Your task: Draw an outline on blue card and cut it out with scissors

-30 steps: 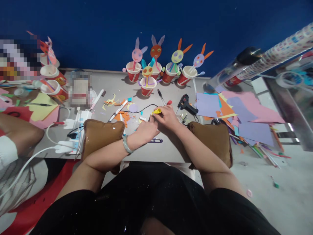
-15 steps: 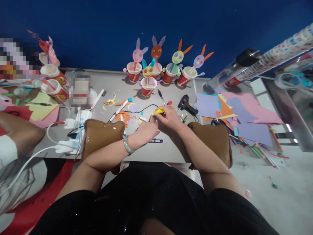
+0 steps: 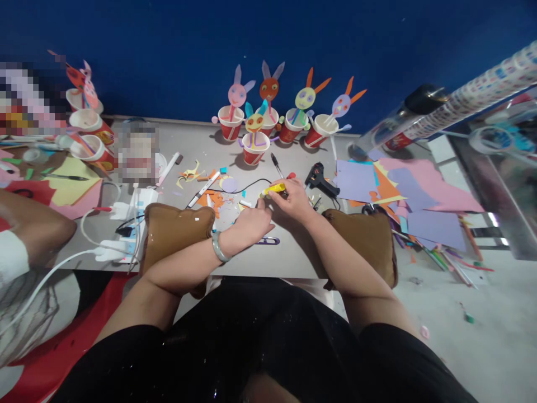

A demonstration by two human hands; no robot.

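My right hand is closed around a short yellow stick-shaped tool, held low over the table with its pale end to the left; its exact kind is hard to tell. My left hand lies just in front of that end, fingers bent together, index fingertip close to it. Whatever those fingers pinch is hidden or too small to name. A purple-edged cutter rests on the table below my left hand. Beyond my hands stands a red paper cup carrying a yellow paper rabbit head with blue ears.
Several more red cups with paper rabbits line the blue wall. A hot glue gun and coloured paper sheets lie right. Left are a white marker, paper scraps and a power strip. Brown cushions flank my forearms. Another person's arm is at far left.
The yellow tool has shifted slightly up and to the right, with my right hand moving a little with it. My left hand stays almost in place.
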